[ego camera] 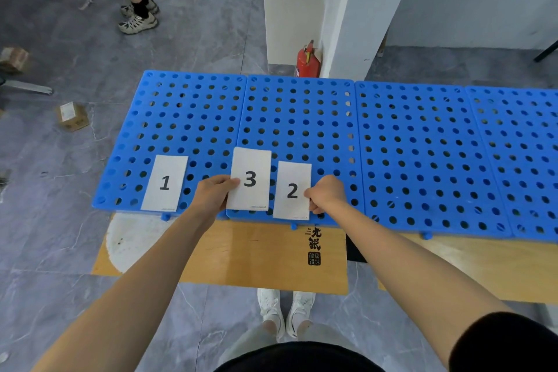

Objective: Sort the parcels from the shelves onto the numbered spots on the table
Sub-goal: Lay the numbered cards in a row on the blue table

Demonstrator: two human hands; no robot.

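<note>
Left hand (213,195): thumb and fingers pinch the left edge of card 3 (250,169). Right hand (327,195): fingers curled, pinching the right edge of card 2 (292,178). I cannot tell whether either card is lifted or lies flat under the grip.

Cards, left to right along the near edge: card 1 (164,182), card 3, card 2. So the numbers stand out of order. Card 1 lies alone, apart from both hands. Cards 3 and 2 sit just beside each other, 3 slightly further from me.

Surface: blue perforated panels (416,145) laid edge to edge over a wooden table (256,253). I count four panels in view, the rightmost cut off by the frame.

Progress, my reading: setup only. The spots are being laid out and no parcel is on any number. All the sorting is left, and 3 and 2 likely want swapping first.

Count: three number cards, two hands, zero parcels on the table. Shelves not in view. On the floor, left, two small cardboard boxes well apart from the table: the near box (72,116) and the far box (13,58), the latter blurred. They may be parcels, but I cannot confirm it.

Beyond: one red fire extinguisher (307,62) against the white pillar.
</note>
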